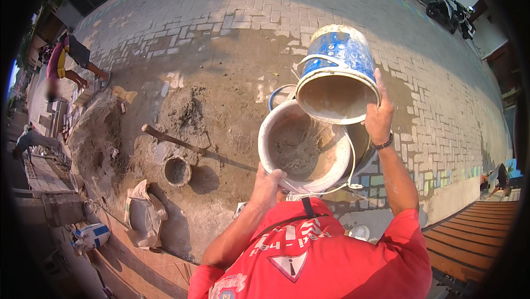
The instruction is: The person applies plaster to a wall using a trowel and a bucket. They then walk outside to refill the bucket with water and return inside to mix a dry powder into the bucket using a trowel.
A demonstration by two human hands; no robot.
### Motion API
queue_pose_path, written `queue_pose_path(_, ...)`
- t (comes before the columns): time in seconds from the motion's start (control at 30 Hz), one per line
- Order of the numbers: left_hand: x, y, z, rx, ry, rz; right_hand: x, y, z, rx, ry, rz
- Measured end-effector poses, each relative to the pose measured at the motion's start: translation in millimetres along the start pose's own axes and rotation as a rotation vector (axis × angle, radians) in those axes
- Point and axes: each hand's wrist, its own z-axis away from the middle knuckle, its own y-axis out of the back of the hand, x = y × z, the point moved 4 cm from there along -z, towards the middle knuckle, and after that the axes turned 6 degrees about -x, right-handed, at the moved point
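My right hand is closed on the rim of a blue-and-white bucket. That bucket is tipped, its mouth facing me and overlapping the far right part of a white bucket. Inside the white bucket lies wet grey mortar, which also coats its wall. My left hand grips the near left rim of the white bucket, fingers partly hidden behind it. A white handle hangs down the white bucket's right side. Behind the two buckets, a blue rim of another container shows in part.
A wooden-handled tool lies across wet mortar on the paving. Left of me are a small mortar-caked bucket, a torn paper bag and a sand heap. A person bends far left. A slatted bench stands right.
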Motion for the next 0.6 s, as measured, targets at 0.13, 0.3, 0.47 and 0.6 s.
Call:
queue_pose_path(0.13, 7.9, -7.3, 4.4, -0.004, 0.005, 0.036, 1.7, -2.2, 1.3, 0.008, 0.045, 0.023)
queue_pose_path(0.3, 9.4, -8.1, 3.1, -0.027, 0.002, 0.042, 4.5, -3.0, 3.3, 0.009, 0.063, 0.075)
queue_pose_path(0.47, 12.5, -9.5, 2.6, -0.033, 0.019, 0.04, 2.7, -3.3, 3.5, 0.012, 0.092, 0.095)
queue_pose_path(0.6, 8.8, -6.6, -0.9, -0.033, -0.002, 0.049, 3.7, -3.7, 3.9, 0.026, 0.097, 0.117)
